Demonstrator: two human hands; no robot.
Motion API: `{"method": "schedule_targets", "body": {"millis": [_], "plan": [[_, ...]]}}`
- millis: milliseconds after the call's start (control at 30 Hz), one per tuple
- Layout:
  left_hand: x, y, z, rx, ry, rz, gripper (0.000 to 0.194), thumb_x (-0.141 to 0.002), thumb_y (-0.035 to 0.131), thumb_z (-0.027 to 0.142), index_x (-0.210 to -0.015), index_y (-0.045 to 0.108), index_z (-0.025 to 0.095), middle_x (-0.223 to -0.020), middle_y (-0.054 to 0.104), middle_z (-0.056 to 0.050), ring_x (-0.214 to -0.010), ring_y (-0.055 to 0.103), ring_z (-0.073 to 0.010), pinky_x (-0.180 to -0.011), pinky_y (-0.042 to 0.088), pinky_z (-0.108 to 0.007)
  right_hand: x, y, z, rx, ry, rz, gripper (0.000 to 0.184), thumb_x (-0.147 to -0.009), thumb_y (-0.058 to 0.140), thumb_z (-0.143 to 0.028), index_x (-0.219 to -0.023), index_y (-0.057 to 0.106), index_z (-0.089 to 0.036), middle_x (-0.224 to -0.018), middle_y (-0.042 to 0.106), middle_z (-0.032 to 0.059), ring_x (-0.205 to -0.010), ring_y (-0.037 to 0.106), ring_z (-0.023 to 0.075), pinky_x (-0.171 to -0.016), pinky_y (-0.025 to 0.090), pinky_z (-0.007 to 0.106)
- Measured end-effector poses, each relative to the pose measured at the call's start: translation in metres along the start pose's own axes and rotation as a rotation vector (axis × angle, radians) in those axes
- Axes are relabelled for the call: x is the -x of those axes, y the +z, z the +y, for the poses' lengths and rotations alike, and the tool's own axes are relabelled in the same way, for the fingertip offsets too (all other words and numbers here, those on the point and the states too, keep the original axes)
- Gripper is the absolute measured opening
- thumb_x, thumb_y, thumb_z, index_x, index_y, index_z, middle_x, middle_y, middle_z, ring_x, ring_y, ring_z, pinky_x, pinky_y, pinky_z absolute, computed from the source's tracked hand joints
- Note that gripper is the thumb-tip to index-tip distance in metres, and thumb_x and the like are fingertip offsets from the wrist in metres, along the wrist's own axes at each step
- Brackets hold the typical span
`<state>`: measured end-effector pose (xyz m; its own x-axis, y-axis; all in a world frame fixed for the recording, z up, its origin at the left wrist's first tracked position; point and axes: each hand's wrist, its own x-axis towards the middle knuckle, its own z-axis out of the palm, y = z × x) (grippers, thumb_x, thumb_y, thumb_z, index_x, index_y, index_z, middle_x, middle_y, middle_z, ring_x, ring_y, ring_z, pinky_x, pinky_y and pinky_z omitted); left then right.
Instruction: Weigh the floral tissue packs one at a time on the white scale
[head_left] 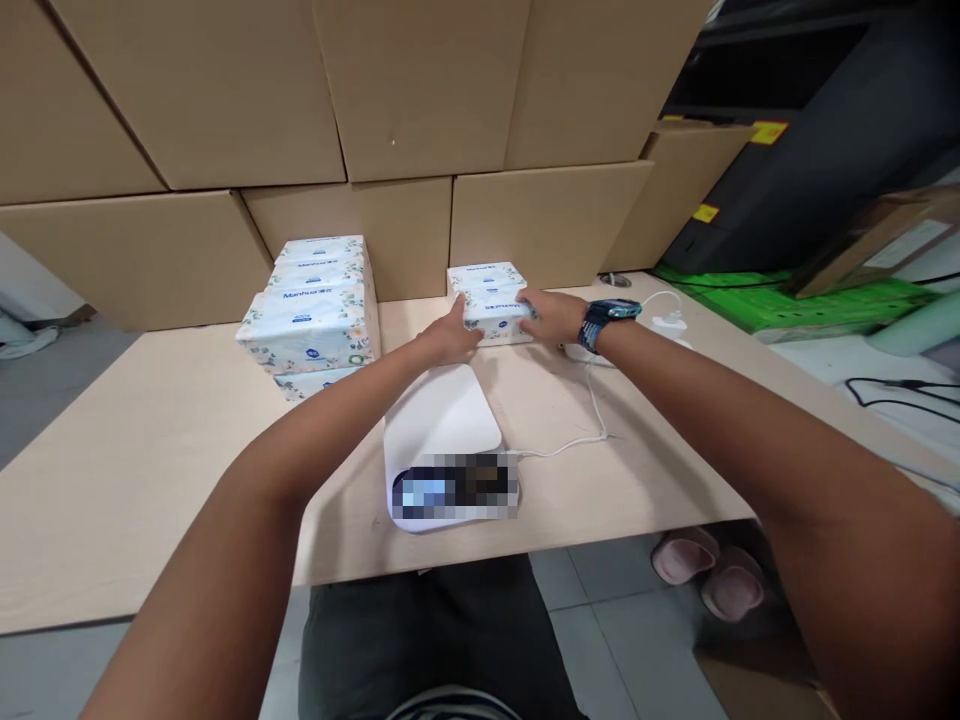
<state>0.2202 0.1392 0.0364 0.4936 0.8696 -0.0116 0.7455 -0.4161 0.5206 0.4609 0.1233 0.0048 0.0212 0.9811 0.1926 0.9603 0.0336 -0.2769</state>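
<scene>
Both my hands reach to the back of the table and hold a tissue pack (496,309) between them. My left hand (450,338) presses its left side, and my right hand (551,316) grips its right side. The pack is white with a floral print and blue lettering. Just behind it another tissue pack (486,274) stands against the boxes. To the left is a stack of several similar tissue packs (311,315). A white scale-like device (442,420) lies in front of my hands, its display blurred out.
Large cardboard boxes (405,90) form a wall along the table's back edge. A white cable (570,443) runs from the device toward a white power strip (670,325), partly hidden by my right arm. Green packaging (757,300) lies at the right, and pink slippers (709,572) are on the floor.
</scene>
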Motion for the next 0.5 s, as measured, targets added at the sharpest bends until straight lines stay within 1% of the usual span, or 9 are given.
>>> {"method": "schedule_targets", "body": {"millis": [67, 100, 133, 200, 267, 333, 400, 433, 500], "plan": [[0.037, -0.008, 0.008, 0.007, 0.076, 0.115, 0.08, -0.105, 0.058, 0.039, -0.175, 0.029, 0.012, -0.177, 0.037, -0.03, -0.162, 0.042, -0.0438, -0.129, 0.04, -0.06, 0.012, 0.0, -0.01, -0.069, -0.034, 0.064, 0.069, -0.095, 0.08, -0.044, -0.152, 0.06, -0.011, -0.163, 0.057, 0.0275, -0.15, 0.057, 0.0458, -0.126, 0.048, 0.066], [0.062, -0.013, 0.01, 0.002, 0.159, 0.171, 0.074, -0.105, 0.058, 0.036, -0.172, 0.036, 0.016, -0.182, 0.029, -0.024, -0.168, 0.033, -0.0394, -0.134, 0.034, -0.056, 0.018, 0.0, -0.018, -0.105, -0.06, 0.101, 0.083, -0.091, 0.082, -0.046, -0.157, 0.054, -0.006, -0.169, 0.048, 0.0335, -0.159, 0.046, 0.0519, -0.131, 0.039, 0.07], [0.089, -0.018, 0.008, -0.008, 0.278, 0.196, 0.067, -0.103, 0.061, 0.036, -0.167, 0.045, 0.021, -0.183, 0.03, -0.018, -0.167, 0.035, -0.0357, -0.136, 0.032, -0.053, 0.023, 0.001, -0.027, -0.143, -0.091, 0.138, 0.093, -0.089, 0.082, -0.051, -0.161, 0.048, -0.002, -0.173, 0.041, 0.0367, -0.165, 0.035, 0.0541, -0.134, 0.032, 0.073], [0.144, -0.027, -0.006, -0.05, 0.624, 0.325, 0.056, -0.105, 0.058, 0.042, -0.158, 0.054, 0.026, -0.178, 0.038, -0.017, -0.163, 0.04, -0.0375, -0.133, 0.036, -0.06, 0.031, 0.008, -0.048, -0.239, -0.157, 0.225, 0.107, -0.091, 0.074, -0.065, -0.169, 0.033, -0.004, -0.181, 0.027, 0.0342, -0.173, 0.019, 0.0478, -0.138, 0.023, 0.071], [0.187, -0.04, -0.032, -0.057, 0.726, 0.554, 0.056, -0.106, 0.059, 0.044, -0.16, 0.049, 0.033, -0.174, 0.042, -0.015, -0.161, 0.042, -0.0343, -0.13, 0.042, -0.058, 0.036, 0.02, -0.073, -0.397, -0.185, 0.329, 0.113, -0.097, 0.056, -0.076, -0.177, 0.007, -0.013, -0.187, 0.009, 0.027, -0.177, 0.01, 0.0371, -0.139, 0.026, 0.066], [0.211, -0.059, -0.063, -0.036, 0.581, 0.762, 0.053, -0.105, 0.062, 0.045, -0.156, 0.052, 0.039, -0.172, 0.044, -0.011, -0.162, 0.041, -0.0337, -0.131, 0.04, -0.059, 0.037, 0.037, -0.102, -0.554, -0.183, 0.397, 0.103, -0.105, 0.034, -0.078, -0.176, -0.018, -0.023, -0.19, -0.002, 0.0194, -0.178, 0.008, 0.0274, -0.137, 0.035, 0.059], [0.215, -0.082, -0.094, 0.147, 0.325, 0.918, 0.054, -0.102, 0.064, 0.055, -0.151, 0.055, 0.036, -0.172, 0.044, -0.012, -0.165, 0.037, -0.0358, -0.134, 0.035, -0.063, 0.037, 0.055, -0.132, -0.652, -0.18, 0.409, 0.089, -0.109, 0.017, -0.073, -0.173, -0.029, -0.032, -0.191, -0.001, 0.0135, -0.177, 0.014, 0.0208, -0.133, 0.044, 0.051], [0.213, -0.093, -0.108, 0.301, 0.187, 0.949, 0.058, -0.1, 0.065, 0.061, -0.15, 0.055, 0.034, -0.173, 0.043, -0.013, -0.166, 0.036, -0.0363, -0.136, 0.032, -0.064, 0.036, 0.064, -0.146, -0.675, -0.183, 0.401, 0.084, -0.109, 0.011, -0.071, -0.172, -0.031, -0.034, -0.191, 0.001, 0.0119, -0.176, 0.018, 0.019, -0.131, 0.047, 0.049], [0.203, -0.108, -0.133, 0.641, -0.037, 0.924, 0.067, -0.095, 0.062, 0.071, -0.15, 0.052, 0.033, -0.176, 0.04, -0.013, -0.17, 0.032, -0.0344, -0.139, 0.029, -0.061, 0.03, 0.079, -0.168, -0.68, -0.207, 0.381, 0.082, -0.109, 0.006, -0.07, -0.171, -0.033, -0.034, -0.19, 0.01, 0.0136, -0.173, 0.029, 0.0188, -0.126, 0.052, 0.048]]}}
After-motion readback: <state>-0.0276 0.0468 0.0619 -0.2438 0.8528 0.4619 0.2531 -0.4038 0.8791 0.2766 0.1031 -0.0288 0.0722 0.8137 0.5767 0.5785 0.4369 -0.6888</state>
